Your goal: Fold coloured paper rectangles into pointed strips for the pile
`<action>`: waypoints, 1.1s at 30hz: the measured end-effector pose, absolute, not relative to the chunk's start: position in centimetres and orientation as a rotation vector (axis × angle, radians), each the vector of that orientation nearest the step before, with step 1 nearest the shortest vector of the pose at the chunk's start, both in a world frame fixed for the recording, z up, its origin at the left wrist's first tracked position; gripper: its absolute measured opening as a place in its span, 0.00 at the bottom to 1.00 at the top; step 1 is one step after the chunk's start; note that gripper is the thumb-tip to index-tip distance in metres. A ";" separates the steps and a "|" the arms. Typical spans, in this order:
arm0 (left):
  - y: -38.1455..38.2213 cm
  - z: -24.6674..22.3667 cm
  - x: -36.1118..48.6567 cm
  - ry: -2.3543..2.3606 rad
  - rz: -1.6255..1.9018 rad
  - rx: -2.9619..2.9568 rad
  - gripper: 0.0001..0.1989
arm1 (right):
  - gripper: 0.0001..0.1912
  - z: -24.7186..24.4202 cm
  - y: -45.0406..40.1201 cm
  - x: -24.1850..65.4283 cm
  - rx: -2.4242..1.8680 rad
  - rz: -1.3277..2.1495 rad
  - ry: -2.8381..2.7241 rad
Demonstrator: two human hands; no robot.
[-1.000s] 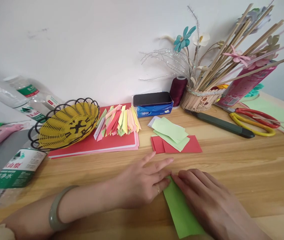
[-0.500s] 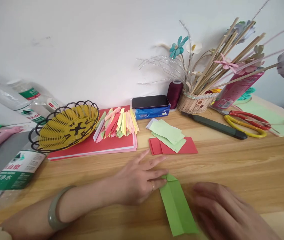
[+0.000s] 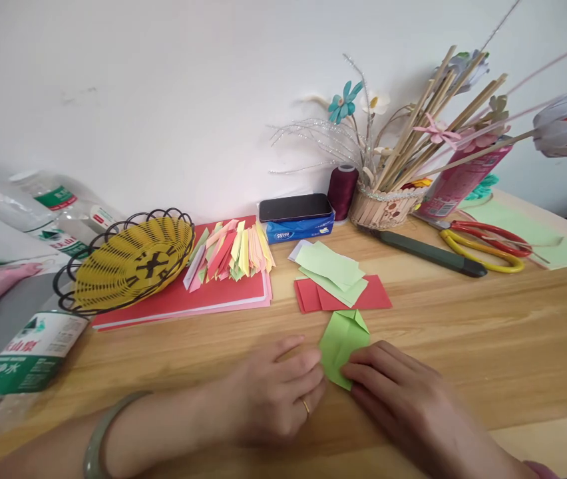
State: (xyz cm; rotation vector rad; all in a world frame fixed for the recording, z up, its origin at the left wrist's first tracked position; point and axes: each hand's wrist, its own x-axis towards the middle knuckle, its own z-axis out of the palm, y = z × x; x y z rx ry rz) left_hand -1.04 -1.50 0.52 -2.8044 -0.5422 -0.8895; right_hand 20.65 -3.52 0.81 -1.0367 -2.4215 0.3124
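A bright green paper strip [image 3: 342,342] lies between my hands on the wooden table, its far corners folded in to a blunt tip. My left hand [image 3: 278,386], with a ring and a bracelet on that arm, is closed at the paper's left edge; its thumb and fingertips are partly hidden. At the lower right edge my right hand [image 3: 403,392] pinches the paper, fingers together. Just beyond the tip are red paper pieces [image 3: 378,293] with pale green paper pieces [image 3: 333,266] on top.
Folded colored strips [image 3: 233,249] rest on red sheets [image 3: 164,307] beside a yellow basket [image 3: 134,263]. Plastic bottles [image 3: 28,352] and a pink glue gun [image 3: 6,283] are at left. Behind stand a phone [image 3: 294,207] and a thread spool [image 3: 342,193]; scissors [image 3: 493,246] lie right.
The green strip has moved away from me and now looks shorter. My left hand's spread fingers have curled in, and my right hand has come onto the paper.
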 end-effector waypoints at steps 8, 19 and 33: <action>-1.7 0.4 -1.4 -0.508 -0.767 -2.815 0.10 | 0.07 1.2 -2.5 21.3 -1.117 0.725 -2.403; -2.2 -0.6 -0.9 -0.639 -0.719 -2.891 0.10 | 0.09 1.8 -1.5 20.1 -1.430 0.831 -2.310; -1.6 0.8 -0.6 -0.555 -0.749 -2.920 0.11 | 0.08 2.6 -0.4 19.8 -1.473 0.865 -2.427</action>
